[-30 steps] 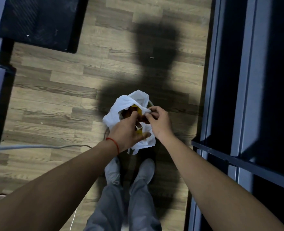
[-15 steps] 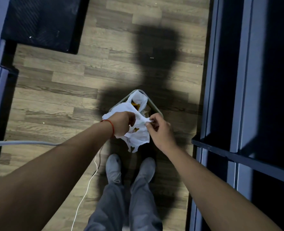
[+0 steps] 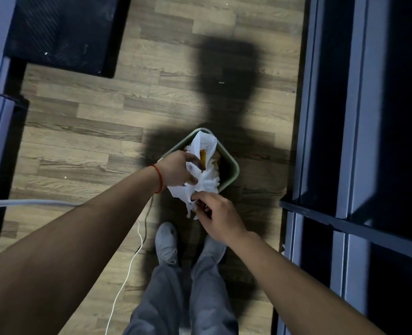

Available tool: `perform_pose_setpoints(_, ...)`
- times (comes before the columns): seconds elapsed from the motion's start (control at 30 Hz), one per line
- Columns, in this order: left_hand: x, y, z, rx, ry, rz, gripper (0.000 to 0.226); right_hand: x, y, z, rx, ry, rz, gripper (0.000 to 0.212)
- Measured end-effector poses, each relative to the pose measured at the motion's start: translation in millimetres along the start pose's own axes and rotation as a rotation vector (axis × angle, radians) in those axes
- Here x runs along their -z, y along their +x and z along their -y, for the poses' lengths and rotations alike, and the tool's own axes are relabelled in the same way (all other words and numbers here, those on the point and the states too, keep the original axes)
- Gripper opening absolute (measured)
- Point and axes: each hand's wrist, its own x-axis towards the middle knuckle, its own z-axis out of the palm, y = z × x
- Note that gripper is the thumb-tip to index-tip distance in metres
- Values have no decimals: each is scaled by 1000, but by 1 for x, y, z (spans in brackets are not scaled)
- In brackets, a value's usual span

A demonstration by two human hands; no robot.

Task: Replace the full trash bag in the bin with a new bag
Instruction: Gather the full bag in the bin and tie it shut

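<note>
Both arms reach down: the left hand [image 3: 177, 169] grips the white trash bag [image 3: 203, 174] over the bin [image 3: 231, 170]; the right hand [image 3: 218, 215] pinches its nearer edge, just below.

No writing, label, brand, number or sign can be read on the bag [image 3: 206, 187], the bin [image 3: 235, 170], the floor [image 3: 79, 141] or the shelving [image 3: 345, 141].

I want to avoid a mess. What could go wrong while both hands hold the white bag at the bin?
The white bag is not tied, so the yellow waste may spill. The right hand pinches only a thin edge, which might tear. The white cable near the feet could cause tripping.
</note>
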Motion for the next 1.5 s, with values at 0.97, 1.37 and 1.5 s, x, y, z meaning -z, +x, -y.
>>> perform_pose_setpoints(0.97,-32,44,84,-305,644,-174,31,-4,157,-57,-420,-309,939,20)
perform_pose_setpoints(1.37,-54,69,88,-385,442,-482,12,-4,147,-97,-782,511,766,28)
perform_pose_setpoints(1.5,-54,65,91,-343,444,-420,20,-6,142,-101,-765,330,550,20)
